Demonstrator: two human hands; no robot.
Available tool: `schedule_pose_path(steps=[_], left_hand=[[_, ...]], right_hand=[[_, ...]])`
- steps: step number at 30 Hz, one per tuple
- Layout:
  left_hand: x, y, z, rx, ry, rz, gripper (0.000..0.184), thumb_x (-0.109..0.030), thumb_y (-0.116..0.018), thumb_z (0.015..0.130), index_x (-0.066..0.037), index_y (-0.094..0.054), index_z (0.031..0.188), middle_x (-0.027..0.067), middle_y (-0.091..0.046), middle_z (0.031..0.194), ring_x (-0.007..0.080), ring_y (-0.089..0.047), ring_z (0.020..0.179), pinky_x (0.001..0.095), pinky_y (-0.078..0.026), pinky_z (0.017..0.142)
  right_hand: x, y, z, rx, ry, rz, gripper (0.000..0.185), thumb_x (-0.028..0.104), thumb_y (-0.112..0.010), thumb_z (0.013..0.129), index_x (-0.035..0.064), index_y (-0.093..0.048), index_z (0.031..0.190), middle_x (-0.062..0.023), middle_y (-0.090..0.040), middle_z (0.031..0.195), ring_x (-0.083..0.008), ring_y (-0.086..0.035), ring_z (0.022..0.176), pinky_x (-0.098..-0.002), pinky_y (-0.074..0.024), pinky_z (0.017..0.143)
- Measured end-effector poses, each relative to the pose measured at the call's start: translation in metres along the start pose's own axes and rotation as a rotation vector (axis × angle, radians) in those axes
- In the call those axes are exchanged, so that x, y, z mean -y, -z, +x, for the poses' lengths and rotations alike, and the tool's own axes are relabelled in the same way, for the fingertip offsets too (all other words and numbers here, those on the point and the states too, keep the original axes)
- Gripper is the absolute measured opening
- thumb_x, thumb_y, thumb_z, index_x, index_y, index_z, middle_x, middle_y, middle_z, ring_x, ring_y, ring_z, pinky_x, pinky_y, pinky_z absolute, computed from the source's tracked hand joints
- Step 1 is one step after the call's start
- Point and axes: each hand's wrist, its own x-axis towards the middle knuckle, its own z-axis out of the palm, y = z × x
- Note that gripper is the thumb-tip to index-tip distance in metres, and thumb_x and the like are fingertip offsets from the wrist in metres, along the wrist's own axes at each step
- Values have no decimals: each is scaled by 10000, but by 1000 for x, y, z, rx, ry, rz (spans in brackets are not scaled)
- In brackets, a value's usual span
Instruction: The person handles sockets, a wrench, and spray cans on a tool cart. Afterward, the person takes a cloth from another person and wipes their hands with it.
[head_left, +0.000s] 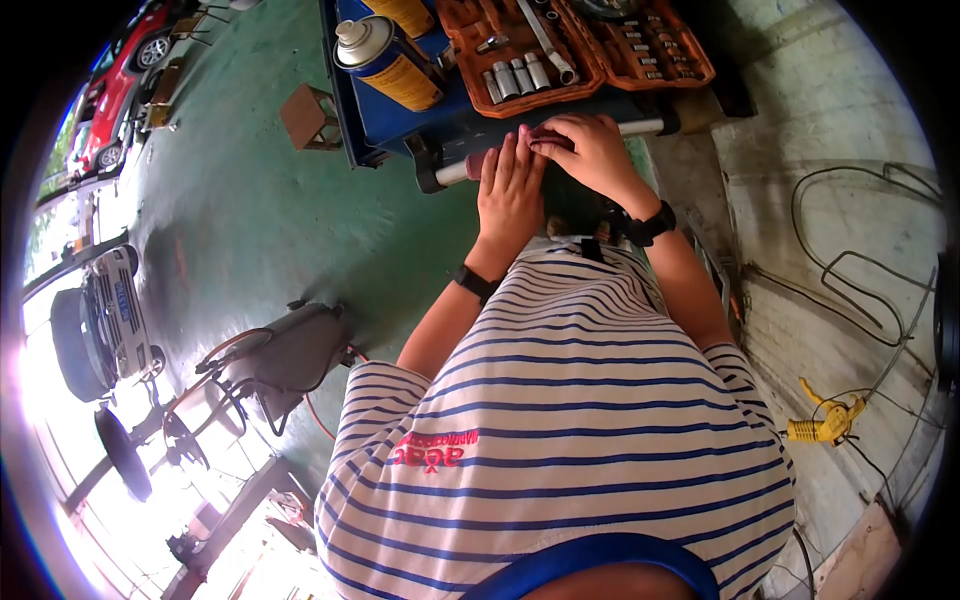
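Observation:
My left hand (512,200) lies with its fingers stretched out over the cart's silver handle bar (452,173), on a maroon piece that looks like cloth (476,164). Close beside it, my right hand (594,156) is closed, fingers curled on more of the maroon material at the bar. Whether both maroon parts are one piece is hidden by my fingers. Just beyond the hands, an orange socket set case (590,98) lies unfolded on the blue cart (385,115), holding several sockets (520,76) and a ratchet wrench (546,42).
A blue and yellow spray can (400,75) stands left of the case, with another yellow can (402,14) behind it. A small brown stool (308,118) and a grey tank (290,360) are on the green floor. Cables and a yellow clamp (828,418) hang at right.

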Motion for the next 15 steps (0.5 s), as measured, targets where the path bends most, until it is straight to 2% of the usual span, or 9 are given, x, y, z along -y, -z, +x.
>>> schedule_pose_path(steps=[1, 8, 10, 11, 13, 14, 15], left_hand=[[0, 0, 0, 1, -1, 14, 677, -150, -624, 720, -45, -507, 1379, 204, -400, 1510, 336, -393, 1391, 495, -297, 1140], [0, 4, 3, -35, 9, -18, 691, -111, -615, 730, -74, -497, 1410, 171, -411, 1514, 312, -407, 1386, 470, -306, 1140], [-1, 9, 3, -6, 23, -14, 618, -102, -549, 824, -106, -482, 1438, 113, -420, 1524, 267, -415, 1388, 440, -302, 1147], [0, 10, 3, -7, 23, -11, 618, -102, -549, 824, -106, -482, 1438, 113, -420, 1524, 267, -415, 1388, 440, -302, 1147], [3, 12, 2, -8, -16, 19, 612, -102, -547, 834, -115, -480, 1442, 106, -425, 1521, 263, -421, 1384, 437, -310, 1143], [3, 12, 2, -7, -15, 20, 612, -102, -547, 834, -115, -480, 1442, 106, -425, 1521, 263, -421, 1384, 437, -310, 1143], [2, 13, 2, -1, -7, 10, 610, -99, -546, 833, -115, -483, 1440, 108, -427, 1520, 263, -422, 1383, 437, -313, 1142]], right_hand=[[0, 0, 1, 58, -44, 15, 259, 310, -654, 878, 89, -706, 1003, -52, -721, 981, -246, -661, 917, -384, -403, 856], [-1, -4, 4, 6, -40, 46, 218, 284, -638, 877, 99, -709, 968, -62, -722, 902, -269, -666, 832, -382, -430, 785], [-2, -12, 5, -122, -77, -122, 206, 279, -631, 889, 94, -710, 932, -82, -715, 828, -296, -664, 774, -403, -446, 746], [-4, -13, 4, -124, -75, -119, 206, 279, -631, 889, 94, -710, 932, -82, -715, 828, -296, -664, 774, -403, -446, 746], [-3, -8, 4, -70, -105, -25, 242, 224, -600, 965, 18, -707, 1033, -83, -705, 731, -213, -674, 633, -337, -493, 599], [-5, -10, 3, -69, -105, -24, 242, 224, -600, 965, 18, -707, 1033, -83, -705, 731, -213, -674, 633, -337, -493, 599], [-7, -11, 3, -138, -73, 199, 257, 221, -587, 981, 6, -703, 1059, -93, -716, 766, -178, -674, 624, -311, -498, 584]])
